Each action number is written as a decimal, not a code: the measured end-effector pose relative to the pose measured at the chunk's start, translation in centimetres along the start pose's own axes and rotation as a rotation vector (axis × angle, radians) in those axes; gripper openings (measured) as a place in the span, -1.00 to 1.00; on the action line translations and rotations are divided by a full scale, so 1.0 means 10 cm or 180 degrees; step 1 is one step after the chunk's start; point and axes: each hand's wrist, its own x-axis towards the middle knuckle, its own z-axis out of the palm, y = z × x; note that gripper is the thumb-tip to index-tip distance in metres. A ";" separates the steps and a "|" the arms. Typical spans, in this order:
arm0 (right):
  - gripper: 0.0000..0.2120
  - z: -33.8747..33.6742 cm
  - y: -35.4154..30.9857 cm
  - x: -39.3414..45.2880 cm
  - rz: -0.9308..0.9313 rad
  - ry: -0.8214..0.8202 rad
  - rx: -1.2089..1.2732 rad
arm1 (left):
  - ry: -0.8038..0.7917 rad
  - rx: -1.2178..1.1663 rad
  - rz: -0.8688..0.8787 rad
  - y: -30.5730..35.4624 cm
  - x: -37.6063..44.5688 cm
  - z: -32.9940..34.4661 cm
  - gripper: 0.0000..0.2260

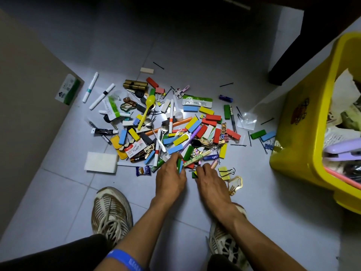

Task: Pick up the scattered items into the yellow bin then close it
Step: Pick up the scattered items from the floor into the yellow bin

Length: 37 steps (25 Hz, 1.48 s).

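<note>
Head view, looking down at the floor (195,55). The scattered items (175,124) lay in a loose heap on the pale tiles in the middle of the view, far of your shoes; the yellow bin (304,133) stood at the right, uncovered and already partly filled, its lid not visible.

Your left hand (171,177) was at the near edge of the heap, its fingers curled round a few small coloured blocks (180,165). Your right hand (210,178) was just beside it, fingertips pressed on a green and yellow piece (194,174); whether that grip had fully closed could not be told, since the hand hid the fingers' undersides.

Handling, as a judgement: the painted blocks were probably light, stiff and smooth, so several could be gathered at once if you squeezed them across their long flat faces. The pens (101,96) and the yellow spoon (146,111) were rigid and would likely roll, and were best taken mid-shaft. The hairpins (226,84) and thin sachets (197,101) lay flat against the tile and would probably need a fingernail under one end or a slide to a tile joint. The yellow binder clip (226,172) offered its wire loops as a handle. The white pad (101,162) at the near left looked soft and could be pinched anywhere.
</note>
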 end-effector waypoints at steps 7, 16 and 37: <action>-0.80 -0.23 0.17 -0.06 0.0467 0.0556 0.1648 | -0.0258 0.0571 0.0394 0.03 0.15 0.05 -0.80; -0.89 -0.48 0.39 0.09 0.1249 0.0874 0.3034 | -0.0713 0.0508 0.0434 -0.04 0.04 0.13 -0.85; -0.63 -0.45 0.63 0.60 0.1666 0.0372 0.1382 | 0.0042 0.0304 0.0333 0.12 0.20 0.11 -0.85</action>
